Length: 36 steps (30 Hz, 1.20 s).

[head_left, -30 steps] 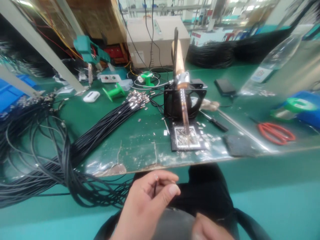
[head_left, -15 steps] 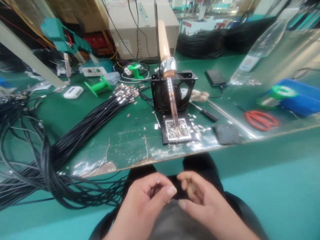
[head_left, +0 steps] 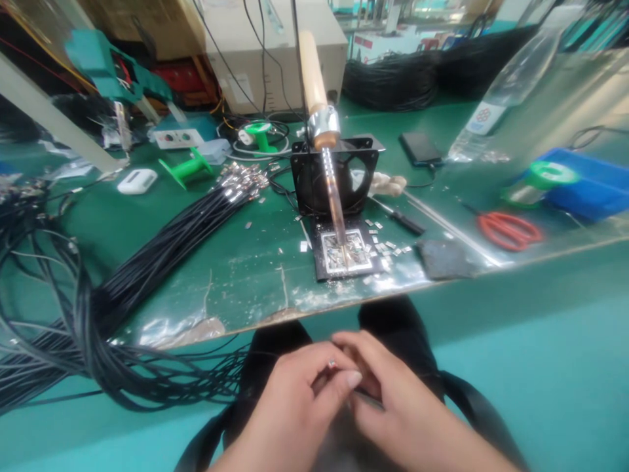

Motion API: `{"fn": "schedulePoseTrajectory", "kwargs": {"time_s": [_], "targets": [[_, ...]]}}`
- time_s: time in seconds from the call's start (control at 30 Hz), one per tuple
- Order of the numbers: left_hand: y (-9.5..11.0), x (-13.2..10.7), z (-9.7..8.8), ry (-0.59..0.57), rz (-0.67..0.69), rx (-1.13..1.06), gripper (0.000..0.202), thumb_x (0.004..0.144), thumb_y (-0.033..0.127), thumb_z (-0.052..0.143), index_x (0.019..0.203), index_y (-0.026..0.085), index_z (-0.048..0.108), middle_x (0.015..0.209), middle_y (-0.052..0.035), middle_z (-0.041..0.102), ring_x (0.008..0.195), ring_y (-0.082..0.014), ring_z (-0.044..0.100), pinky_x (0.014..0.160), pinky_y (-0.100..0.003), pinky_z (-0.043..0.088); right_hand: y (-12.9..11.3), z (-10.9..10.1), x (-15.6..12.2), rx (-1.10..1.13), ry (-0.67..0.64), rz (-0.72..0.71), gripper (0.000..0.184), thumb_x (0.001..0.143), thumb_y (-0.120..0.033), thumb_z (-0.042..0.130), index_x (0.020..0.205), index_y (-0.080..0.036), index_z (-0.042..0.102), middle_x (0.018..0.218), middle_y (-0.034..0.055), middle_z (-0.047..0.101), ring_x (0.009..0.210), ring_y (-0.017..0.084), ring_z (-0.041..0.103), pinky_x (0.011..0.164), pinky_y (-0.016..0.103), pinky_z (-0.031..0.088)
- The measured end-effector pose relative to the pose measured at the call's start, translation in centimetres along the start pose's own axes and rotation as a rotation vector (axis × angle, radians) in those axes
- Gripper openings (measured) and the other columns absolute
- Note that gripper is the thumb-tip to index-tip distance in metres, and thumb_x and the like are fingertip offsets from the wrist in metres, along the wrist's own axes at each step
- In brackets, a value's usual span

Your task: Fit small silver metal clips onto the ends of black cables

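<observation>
Near foreground: the left hand (head_left: 304, 390) and the right hand (head_left: 388, 383) meet fingertip to fingertip above dark-clothed knees. Each has its fingers curled and the thumb close to the forefinger, a narrow pinch; whether either grips anything cannot be told, though a small shiny spot (head_left: 332, 364) shows on the left forefinger. Nearest on the left, loose thin black cables (head_left: 196, 380) hang over the near edge of the green-topped table (head_left: 250, 275).

On the tabletop, a straight bundle of black cables (head_left: 162, 239) runs from near left toward the centre, its metallic ends farthest. At centre, a wooden-handled soldering iron (head_left: 314, 78) slants tip-down over a black base with a white-framed square (head_left: 319, 262), small pale metal flakes lying to its right. Farther right rest a flat dark-grey block (head_left: 445, 257) and a red-handled cutting tool (head_left: 511, 231).

Behind the base stands a black square fan frame (head_left: 301, 187); a large beige box (head_left: 275, 59) lies beyond.
</observation>
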State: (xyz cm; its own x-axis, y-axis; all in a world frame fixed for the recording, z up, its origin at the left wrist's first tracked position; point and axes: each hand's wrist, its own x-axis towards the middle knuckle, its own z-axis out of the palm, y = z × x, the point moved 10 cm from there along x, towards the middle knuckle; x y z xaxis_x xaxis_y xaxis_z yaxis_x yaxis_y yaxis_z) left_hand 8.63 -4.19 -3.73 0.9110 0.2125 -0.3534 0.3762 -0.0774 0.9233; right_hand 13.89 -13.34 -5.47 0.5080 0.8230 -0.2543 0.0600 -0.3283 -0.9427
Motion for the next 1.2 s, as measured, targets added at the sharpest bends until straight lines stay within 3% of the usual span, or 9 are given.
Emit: {"fn": "schedulePoseTrajectory", "kwargs": {"time_s": [0.1, 0.2, 0.3, 0.47, 0.6, 0.7, 0.83, 1.07, 1.2], "targets": [[-0.7, 0.0, -0.8, 0.065, -0.029, -0.037, 0.020, 0.097, 0.032, 0.067, 0.083, 0.022, 0.077, 0.084, 0.0005, 0.075, 0.081, -0.0178, 0.065, 0.075, -0.025, 0.047, -0.2, -1.6, -0.2, -0.040, 0.093, -0.029, 0.040, 0.089, -0.016, 0.062, 0.128, -0.025, 0.067, 0.090, -0.0002, 0.061, 0.073, 0.016, 0.057, 0.070, 0.030, 0.054], [-1.3, -0.1, -1.3, 0.104, -0.062, -0.076, 0.025, 0.097, 0.039, 0.068, 0.081, 0.021, 0.071, 0.078, 0.0013, 0.069, 0.077, -0.0170, 0.061, 0.072, -0.025, 0.046, -0.9, -3.0, -0.5, -0.037, 0.197, -0.113, 0.014, 0.099, -0.028, 0.062, 0.103, -0.026, 0.076, 0.086, 0.0002, 0.064, 0.073, 0.016, 0.061, 0.066, 0.027, 0.052], [-1.6, -0.1, -1.6, 0.127, -0.067, -0.087, 0.029, 0.098, 0.043, 0.068, 0.080, 0.020, 0.068, 0.074, 0.0026, 0.063, 0.072, -0.0156, 0.056, 0.068, -0.025, 0.044, -1.6, -3.6, -0.6, -0.039, 0.273, -0.172, 0.017, 0.100, -0.028, 0.065, 0.088, -0.027, 0.079, 0.085, 0.0001, 0.069, 0.078, 0.015, 0.067, 0.068, 0.025, 0.053], [-1.3, 0.0, -2.2, 0.159, -0.067, -0.094, 0.030, 0.098, 0.041, 0.068, 0.077, 0.020, 0.067, 0.071, 0.0030, 0.062, 0.069, -0.0146, 0.054, 0.066, -0.025, 0.043, -2.2, -4.7, -1.0, -0.075, 0.399, -0.211, 0.014, 0.094, -0.025, 0.073, 0.085, -0.031, 0.082, 0.078, -0.0021, 0.069, 0.071, 0.013, 0.069, 0.061, 0.020, 0.053], [-0.8, 0.1, -3.1, 0.196, -0.083, -0.132, 0.023, 0.096, 0.037, 0.072, 0.080, 0.020, 0.074, 0.075, 0.0020, 0.067, 0.073, -0.0154, 0.059, 0.070, -0.025, 0.045, -2.4, -6.2, -1.5, -0.104, 0.483, -0.200, 0.014, 0.092, -0.026, 0.074, 0.081, -0.029, 0.081, 0.077, -0.0004, 0.071, 0.069, 0.015, 0.069, 0.055, 0.021, 0.052], [-0.7, 0.1, -3.2, 0.183, -0.103, -0.166, 0.020, 0.096, 0.039, 0.073, 0.095, 0.021, 0.080, 0.085, -0.0009, 0.075, 0.085, -0.0190, 0.065, 0.078, -0.028, 0.049, -2.7, -7.3, -2.0, -0.072, 0.540, -0.235, 0.014, 0.091, -0.025, 0.075, 0.078, -0.029, 0.080, 0.077, 0.0005, 0.071, 0.069, 0.016, 0.069, 0.050, 0.021, 0.051], [-0.5, 0.1, -2.8, 0.155, -0.103, -0.156, 0.026, 0.099, 0.042, 0.067, 0.111, 0.023, 0.081, 0.093, -0.0031, 0.078, 0.092, -0.0215, 0.069, 0.083, -0.031, 0.051, -3.9, -7.2, -2.8, -0.093, 0.547, -0.352, 0.013, 0.091, -0.021, 0.076, 0.082, -0.030, 0.080, 0.082, 0.0001, 0.073, 0.073, 0.015, 0.071, 0.056, 0.021, 0.054], [0.1, -0.1, -1.9, 0.112, -0.106, -0.014, 0.025, 0.093, 0.031, 0.069, 0.117, 0.026, 0.075, 0.085, 0.0018, 0.070, 0.076, -0.0170, 0.059, 0.072, -0.027, 0.048, -4.7, -6.2, -2.4, -0.227, 0.524, -0.410, 0.013, 0.095, -0.016, 0.073, 0.091, -0.027, 0.079, 0.080, -0.0025, 0.071, 0.070, 0.010, 0.069, 0.062, 0.017, 0.056], [0.4, -0.2, -1.7, 0.118, -0.083, 0.082, 0.016, 0.093, 0.030, 0.066, 0.105, 0.026, 0.076, 0.079, 0.0035, 0.064, 0.069, -0.0157, 0.051, 0.066, -0.026, 0.043, -5.4, -5.3, -2.0, -0.296, 0.452, -0.448, 0.014, 0.096, -0.013, 0.070, 0.090, -0.024, 0.078, 0.079, -0.0009, 0.069, 0.070, 0.011, 0.070, 0.065, 0.018, 0.057]]}}
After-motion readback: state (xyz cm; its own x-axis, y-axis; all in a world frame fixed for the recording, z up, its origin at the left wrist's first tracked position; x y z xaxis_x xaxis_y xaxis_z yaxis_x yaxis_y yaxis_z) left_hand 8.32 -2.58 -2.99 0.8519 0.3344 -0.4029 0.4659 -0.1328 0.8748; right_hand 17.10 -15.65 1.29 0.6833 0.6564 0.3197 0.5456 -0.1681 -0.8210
